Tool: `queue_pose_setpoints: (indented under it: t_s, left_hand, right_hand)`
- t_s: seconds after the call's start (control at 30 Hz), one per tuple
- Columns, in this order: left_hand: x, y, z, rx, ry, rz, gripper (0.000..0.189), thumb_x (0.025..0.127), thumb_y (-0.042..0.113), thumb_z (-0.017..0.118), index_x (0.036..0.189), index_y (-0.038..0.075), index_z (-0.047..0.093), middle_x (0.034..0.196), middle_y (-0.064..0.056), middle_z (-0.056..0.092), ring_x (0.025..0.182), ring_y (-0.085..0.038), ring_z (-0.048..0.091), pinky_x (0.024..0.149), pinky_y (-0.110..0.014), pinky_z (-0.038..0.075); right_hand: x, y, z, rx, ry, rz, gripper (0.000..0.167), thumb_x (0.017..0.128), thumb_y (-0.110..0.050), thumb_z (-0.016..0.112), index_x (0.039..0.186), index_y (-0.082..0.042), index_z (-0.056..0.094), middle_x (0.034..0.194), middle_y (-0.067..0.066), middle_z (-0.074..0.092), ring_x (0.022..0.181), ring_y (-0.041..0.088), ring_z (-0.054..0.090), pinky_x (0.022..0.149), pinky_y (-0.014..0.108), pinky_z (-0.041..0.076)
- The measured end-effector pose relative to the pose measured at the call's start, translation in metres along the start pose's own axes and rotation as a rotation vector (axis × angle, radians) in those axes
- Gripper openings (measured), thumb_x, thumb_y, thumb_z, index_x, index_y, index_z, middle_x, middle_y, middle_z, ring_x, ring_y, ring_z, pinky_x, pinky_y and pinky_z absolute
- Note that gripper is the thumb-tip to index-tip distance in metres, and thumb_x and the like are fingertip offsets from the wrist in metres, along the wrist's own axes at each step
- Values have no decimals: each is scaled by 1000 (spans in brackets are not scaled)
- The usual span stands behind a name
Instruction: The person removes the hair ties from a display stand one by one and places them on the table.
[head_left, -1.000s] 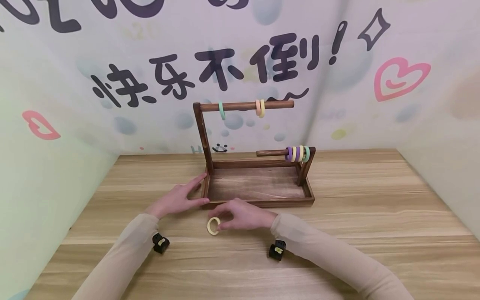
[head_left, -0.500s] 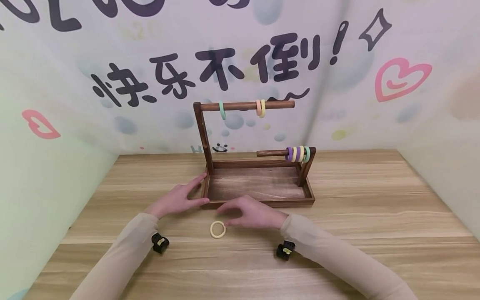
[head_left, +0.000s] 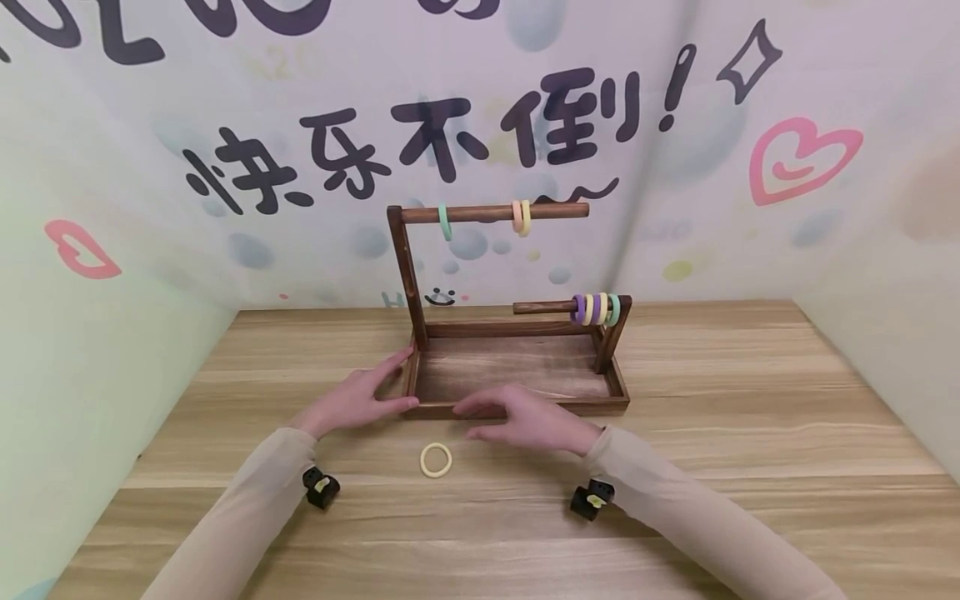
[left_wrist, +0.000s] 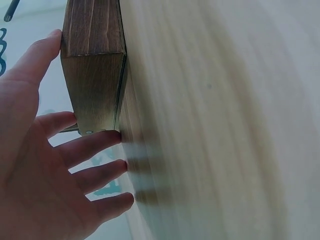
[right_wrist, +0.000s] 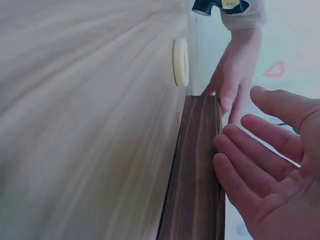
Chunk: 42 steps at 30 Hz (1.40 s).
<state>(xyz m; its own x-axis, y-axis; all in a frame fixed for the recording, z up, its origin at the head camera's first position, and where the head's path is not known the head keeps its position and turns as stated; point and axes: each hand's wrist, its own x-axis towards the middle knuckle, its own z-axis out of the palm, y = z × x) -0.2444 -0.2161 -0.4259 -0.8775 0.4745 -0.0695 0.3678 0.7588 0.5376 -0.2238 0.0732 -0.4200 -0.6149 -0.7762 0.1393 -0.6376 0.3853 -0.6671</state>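
A pale yellow ring (head_left: 436, 475) lies flat on the wooden table in front of a dark wooden rack (head_left: 517, 408) with a tray base. My left hand (head_left: 351, 403) rests on the tray's left end, thumb at the front corner and fingers spread. The right hand (head_left: 528, 419) hovers by the front rim, to the right of the ring, fingers loosely bent and holding nothing. On the rack's upper bar (head_left: 480, 213) hang a green ring (head_left: 446, 223), a peach ring (head_left: 517, 217) and a yellow ring (head_left: 526, 219). Several purple, yellow and green rings crowd the right end of the lower bar (head_left: 542, 307).
Behind the table (head_left: 750, 400) hangs a printed cloth (head_left: 337, 258) with large dark lettering. Pale walls close off both sides. The upper bar's free end points right; the lower bar's free end points left.
The right hand has let go of the yellow ring, which tipped from upright to flat on the table. That hand then drew back to the right; the left hand stayed put.
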Motion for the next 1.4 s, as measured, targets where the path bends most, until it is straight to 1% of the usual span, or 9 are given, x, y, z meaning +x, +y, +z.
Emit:
queue_pose_setpoints:
  t_s: [0.23,0.5,0.6,0.77,0.9,1.03,1.3,1.4]
  left_hand:
    - [0,1,-1,3,13,10,82,92,45,63,152,4,25,144,-29,39,126,-48,42,103,-59,34]
    - [1,2,0,5,12,7,82,92,45,63,152,4,25,143,-29,40,125,-49,42,103,-59,34]
    - [1,1,0,13,13,9,82,92,45,63,152,4,25,142,-29,41,124,-49,43,102,-59,35]
    - [1,1,1,21,14,4,82,92,46,62,152,4,24,141,-29,42,124,-49,44,102,-59,35]
    - [2,1,2,19,16,3,82,92,47,61,152,4,24,141,-29,42,124,-49,44,101,-60,35]
    - [2,2,4,30,13,-2,83,93,48,59,153,4,22,143,-29,39,125,-49,43,102,-60,35]
    - [3,5,4,30,2,-17,83,94,47,59,153,4,20,144,-30,37,125,-49,42,102,-60,35]
    - [3,5,4,34,0,-19,83,94,47,59,153,4,19,144,-30,37,125,-49,42,102,-59,36]
  right_hand:
    - [-12,3,-13,39,30,9,32,92,-16,67,122,-7,65,122,3,64,117,17,56,101,35,43]
    - [-31,12,-27,91,93,43,31,94,-18,65,122,-4,64,119,7,66,111,20,60,95,37,48]
    - [-38,16,-33,111,131,59,32,93,-16,66,121,0,64,119,10,66,109,23,61,94,37,49]
    - [-49,26,-41,144,229,76,27,93,-10,65,116,4,65,114,15,67,104,25,64,89,38,52]
    - [-57,34,-45,151,297,87,24,91,-3,66,114,3,67,111,17,68,101,28,65,85,38,54]
    - [-66,41,-48,153,330,92,22,90,1,65,112,4,67,109,17,68,99,31,65,83,37,55]
    - [-86,51,-61,112,364,149,20,92,1,61,111,4,67,108,20,67,96,26,65,79,30,54]
    - [-91,53,-66,91,376,162,19,93,0,61,111,4,67,107,20,68,93,22,66,78,28,54]
